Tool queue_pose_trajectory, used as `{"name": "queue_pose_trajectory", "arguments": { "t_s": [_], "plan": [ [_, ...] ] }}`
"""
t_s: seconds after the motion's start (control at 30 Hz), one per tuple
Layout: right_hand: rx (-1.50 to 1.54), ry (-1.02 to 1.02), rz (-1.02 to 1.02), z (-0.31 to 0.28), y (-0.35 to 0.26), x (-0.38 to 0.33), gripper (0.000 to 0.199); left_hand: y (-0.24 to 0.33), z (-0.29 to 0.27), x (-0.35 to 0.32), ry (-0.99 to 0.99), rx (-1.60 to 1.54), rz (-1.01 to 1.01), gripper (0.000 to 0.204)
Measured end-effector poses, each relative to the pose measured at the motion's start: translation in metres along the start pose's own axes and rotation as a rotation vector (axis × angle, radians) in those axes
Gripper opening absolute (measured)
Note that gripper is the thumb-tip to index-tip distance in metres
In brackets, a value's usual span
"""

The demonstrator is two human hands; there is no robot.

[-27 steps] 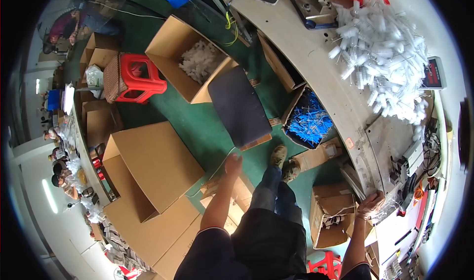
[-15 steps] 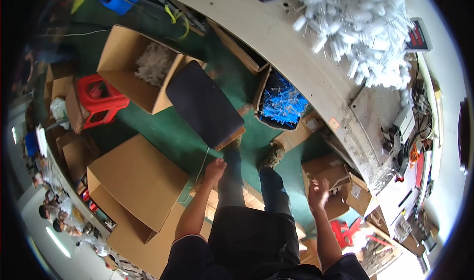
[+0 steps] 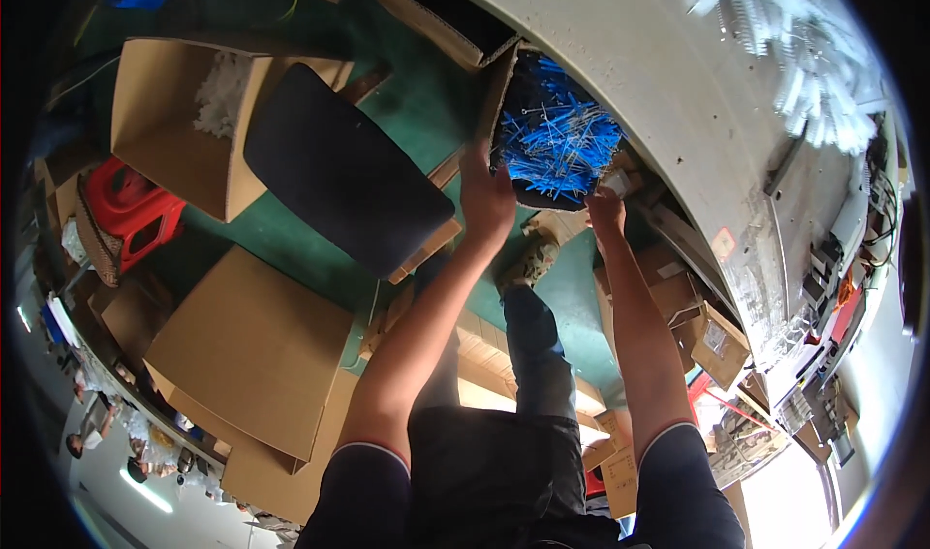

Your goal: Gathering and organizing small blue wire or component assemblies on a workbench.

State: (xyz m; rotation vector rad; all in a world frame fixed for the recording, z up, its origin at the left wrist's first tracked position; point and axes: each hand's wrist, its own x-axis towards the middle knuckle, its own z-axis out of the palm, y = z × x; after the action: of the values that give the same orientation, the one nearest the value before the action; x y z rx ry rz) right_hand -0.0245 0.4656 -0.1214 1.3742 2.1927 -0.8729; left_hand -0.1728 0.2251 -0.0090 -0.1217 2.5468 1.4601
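Now reaches box (image 3: 495, 98) between the fingers, apparently clasping its wall with left hand (image 3: 487, 200), curling right hand (image 3: 605, 215) at near corner with unclear hold, bringing blue pieces (image 3: 562, 147) just beyond fingertips within reach.

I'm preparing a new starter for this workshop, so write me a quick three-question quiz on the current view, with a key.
1. Multiple choice: what colour are the thin pieces in the open box?
a) red
b) blue
c) yellow
2. True or false: the person's left hand is on the red stool.
3. Fill in: the white pile lies on the ____.

Key:
1. b
2. False; it is at the box's near left corner.
3. table
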Motion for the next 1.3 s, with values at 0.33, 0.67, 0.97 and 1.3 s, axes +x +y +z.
{"name": "queue_pose_trajectory", "arguments": {
  "t_s": [0.33,0.67,0.97,1.3],
  "plan": [
    [-0.086,-0.155,-0.109,0.028,-0.025,-0.006,0.03,-0.08,0.047,0.072,-0.252,0.5,-0.216,0.026],
    [-0.01,-0.147,-0.077,0.013,-0.015,-0.017,0.031,-0.108,0.039,0.058,-0.297,0.555,0.197,0.013],
    [-0.087,-0.164,-0.257,-0.043,0.02,-0.05,0.026,-0.113,0.035,-0.041,-0.325,0.5,-0.012,0.016],
    [-0.186,-0.057,-0.166,-0.021,0.134,-0.09,0.019,-0.122,0.033,-0.152,-0.446,0.545,-0.153,0.023]
  ]
}}
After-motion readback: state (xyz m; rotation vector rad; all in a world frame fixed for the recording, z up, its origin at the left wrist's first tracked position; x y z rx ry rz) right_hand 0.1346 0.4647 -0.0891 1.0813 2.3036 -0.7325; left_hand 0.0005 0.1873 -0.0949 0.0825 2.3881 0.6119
